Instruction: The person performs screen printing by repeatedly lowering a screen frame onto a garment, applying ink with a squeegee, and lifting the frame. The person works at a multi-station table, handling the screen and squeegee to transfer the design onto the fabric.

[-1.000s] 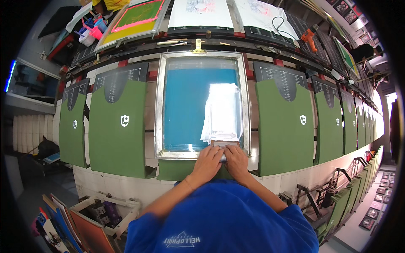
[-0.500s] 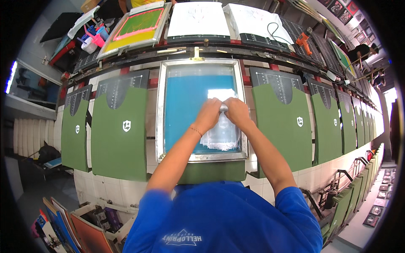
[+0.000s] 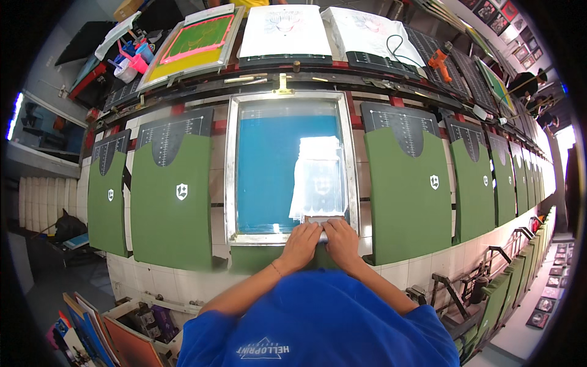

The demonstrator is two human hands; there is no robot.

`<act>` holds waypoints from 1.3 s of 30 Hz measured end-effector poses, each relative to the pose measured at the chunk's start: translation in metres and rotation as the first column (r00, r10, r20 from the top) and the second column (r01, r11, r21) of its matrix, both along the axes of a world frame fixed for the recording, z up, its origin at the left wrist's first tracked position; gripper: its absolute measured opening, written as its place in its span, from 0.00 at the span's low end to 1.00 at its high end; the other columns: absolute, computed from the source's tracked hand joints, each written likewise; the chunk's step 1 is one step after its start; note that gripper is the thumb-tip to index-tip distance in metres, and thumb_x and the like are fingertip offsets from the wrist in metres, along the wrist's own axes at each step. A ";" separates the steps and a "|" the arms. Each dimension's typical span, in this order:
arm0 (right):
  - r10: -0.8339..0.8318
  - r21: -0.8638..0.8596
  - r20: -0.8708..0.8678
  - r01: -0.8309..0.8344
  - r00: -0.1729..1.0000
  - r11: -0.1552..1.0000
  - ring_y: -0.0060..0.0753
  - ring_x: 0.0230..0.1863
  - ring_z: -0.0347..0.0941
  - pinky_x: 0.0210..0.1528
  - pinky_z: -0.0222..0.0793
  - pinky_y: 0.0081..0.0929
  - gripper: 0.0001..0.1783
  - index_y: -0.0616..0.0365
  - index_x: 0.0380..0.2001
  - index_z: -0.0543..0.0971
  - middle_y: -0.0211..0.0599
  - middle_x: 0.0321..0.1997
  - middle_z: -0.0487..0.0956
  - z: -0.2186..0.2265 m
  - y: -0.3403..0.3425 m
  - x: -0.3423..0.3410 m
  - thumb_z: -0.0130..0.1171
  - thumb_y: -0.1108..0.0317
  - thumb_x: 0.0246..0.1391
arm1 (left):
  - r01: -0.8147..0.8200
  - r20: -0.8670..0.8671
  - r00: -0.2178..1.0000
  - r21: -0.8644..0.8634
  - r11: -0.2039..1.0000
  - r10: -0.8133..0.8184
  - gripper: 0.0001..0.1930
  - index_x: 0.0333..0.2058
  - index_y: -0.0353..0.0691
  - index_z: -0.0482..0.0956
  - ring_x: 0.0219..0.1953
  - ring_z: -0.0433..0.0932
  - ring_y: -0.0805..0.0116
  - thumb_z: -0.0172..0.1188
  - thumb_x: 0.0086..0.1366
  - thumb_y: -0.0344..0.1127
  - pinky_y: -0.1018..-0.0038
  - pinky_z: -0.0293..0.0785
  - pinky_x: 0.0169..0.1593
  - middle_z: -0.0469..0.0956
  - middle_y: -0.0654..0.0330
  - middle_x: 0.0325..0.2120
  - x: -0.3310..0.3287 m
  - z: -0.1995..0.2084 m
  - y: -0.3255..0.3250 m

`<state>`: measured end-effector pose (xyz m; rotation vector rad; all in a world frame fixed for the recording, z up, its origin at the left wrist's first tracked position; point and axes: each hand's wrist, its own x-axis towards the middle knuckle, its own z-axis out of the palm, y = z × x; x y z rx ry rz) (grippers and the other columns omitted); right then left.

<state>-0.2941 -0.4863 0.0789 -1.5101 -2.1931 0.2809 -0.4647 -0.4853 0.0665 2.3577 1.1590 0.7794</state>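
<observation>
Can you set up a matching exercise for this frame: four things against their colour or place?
Things:
1. squeegee
2. framed screen mesh
3. shirt with white shield emblem
4. handheld tool on the far bench

Matches:
A. orange
B. under both hands, left hand and right hand, at the frame's near edge
C. green
D. blue

Pairs: 1-B, 2-D, 3-C, 4-A

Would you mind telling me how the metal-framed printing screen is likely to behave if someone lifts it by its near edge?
The printing screen would probably lift as one stiff piece, given its metal frame. Its blue mesh looks thin, so likely easy to puncture. The yellow clamp at its far edge suggests it would swing up rather than come free.
</observation>
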 end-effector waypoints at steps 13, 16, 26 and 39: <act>-0.021 -0.013 0.207 0.024 0.978 1.000 0.43 0.39 0.77 0.40 0.75 0.38 0.09 0.54 0.29 0.82 0.39 0.34 0.79 0.012 0.179 0.009 0.59 0.76 0.41 | -0.071 0.138 0.989 0.107 0.992 0.056 0.14 0.38 0.35 0.73 0.41 0.71 0.48 0.57 0.51 0.20 0.58 0.67 0.45 0.73 0.51 0.36 0.018 0.007 0.161; 0.007 0.003 0.184 -0.008 0.983 1.000 0.45 0.39 0.78 0.41 0.75 0.41 0.10 0.54 0.30 0.83 0.40 0.34 0.80 0.011 0.163 0.011 0.60 0.75 0.42 | -0.072 0.130 0.990 0.131 0.989 0.055 0.15 0.40 0.35 0.74 0.40 0.71 0.47 0.58 0.51 0.20 0.57 0.67 0.44 0.73 0.50 0.36 0.016 0.014 0.154; 0.086 0.091 0.008 -0.087 0.996 0.992 0.47 0.48 0.72 0.50 0.67 0.39 0.21 0.62 0.41 0.77 0.43 0.44 0.77 -0.019 0.005 0.010 0.61 0.77 0.38 | -0.090 -0.019 0.995 0.140 0.986 0.094 0.24 0.49 0.35 0.72 0.49 0.70 0.50 0.62 0.50 0.23 0.59 0.66 0.53 0.73 0.52 0.44 0.012 -0.009 -0.002; -0.007 0.011 -0.373 0.012 0.928 1.000 0.51 0.56 0.68 0.59 0.63 0.45 0.26 0.60 0.51 0.75 0.47 0.53 0.75 -0.009 -0.010 0.043 0.66 0.66 0.47 | -0.563 -0.068 0.822 0.051 0.825 0.566 0.23 0.56 0.34 0.69 0.56 0.66 0.42 0.56 0.66 0.40 0.50 0.57 0.61 0.70 0.42 0.53 -0.056 -0.016 -0.014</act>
